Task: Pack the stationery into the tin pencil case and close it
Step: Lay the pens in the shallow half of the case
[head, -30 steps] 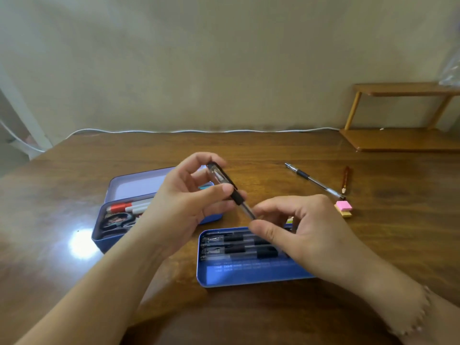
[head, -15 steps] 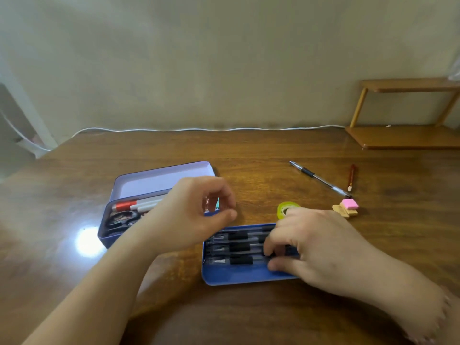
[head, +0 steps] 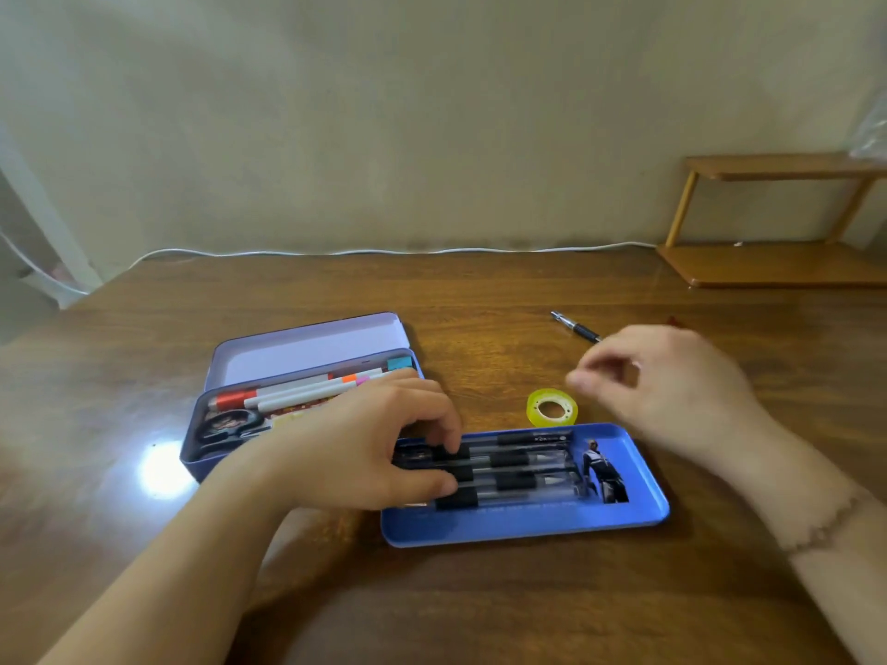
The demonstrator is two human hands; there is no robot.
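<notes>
Over blue tray [head: 643,491], left hand [head: 365,448] palm-down.

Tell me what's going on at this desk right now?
A person is packing stationery. Their left hand presses on the black pens lying in the blue tray. Their right hand hangs empty above the desk, near the yellow tape roll and a loose pen. The tin case stands open with markers and scissors inside.
</notes>
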